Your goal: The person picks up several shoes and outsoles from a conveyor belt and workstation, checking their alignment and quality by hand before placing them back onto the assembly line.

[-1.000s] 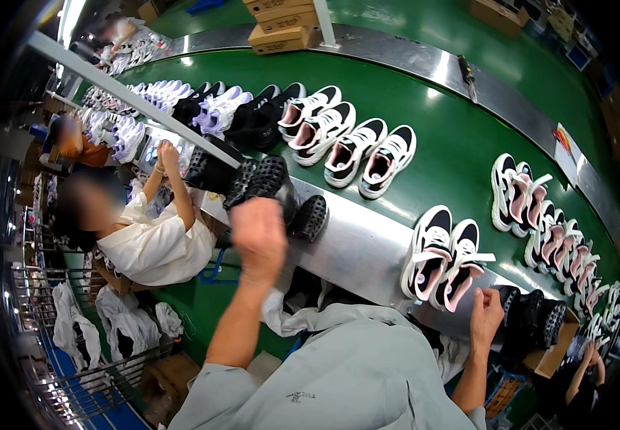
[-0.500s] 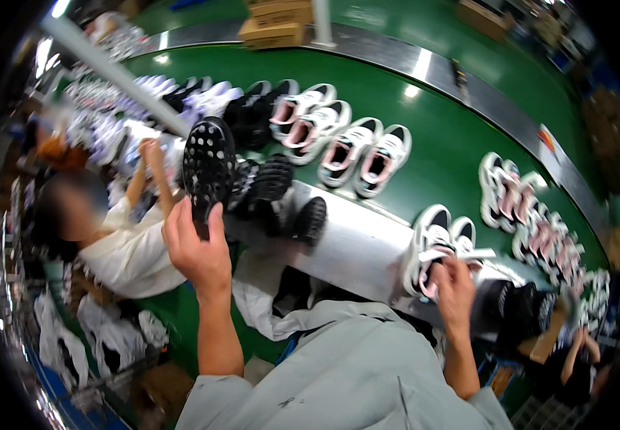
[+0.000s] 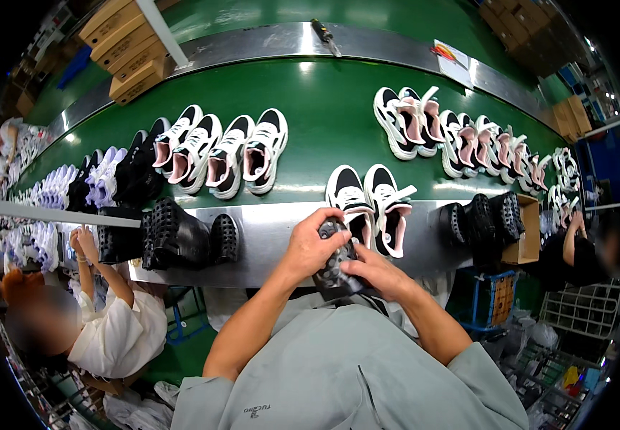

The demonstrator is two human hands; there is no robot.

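Note:
A black shoe-shaped block with a knobby studded face (image 3: pixel 334 266) is held in front of my body, over the near edge of the metal ledge. My left hand (image 3: pixel 307 247) wraps round its far left side, thumb across the studs. From the right, my right hand (image 3: pixel 382 274) grips its near end, its thumb pressed on the face. Just beyond my hands stand a white-and-black sneaker (image 3: pixel 347 190) and its mate (image 3: pixel 390 204), both pink-lined. A pale strap sticks up from the right one. Part of the left sneaker is hidden behind my hands.
Black studded blocks (image 3: pixel 181 233) lie left on the metal ledge (image 3: pixel 270 247); more blocks (image 3: pixel 480 222) sit right by a cardboard box (image 3: pixel 528 229). Sneakers (image 3: pixel 263 150) line the green belt (image 3: pixel 324 129). Co-workers (image 3: pixel 120 322) are at left and right.
My left hand has brought the studded block down from the raised left to my front. My right hand has left the sneaker and now grips the block too. The view has turned right.

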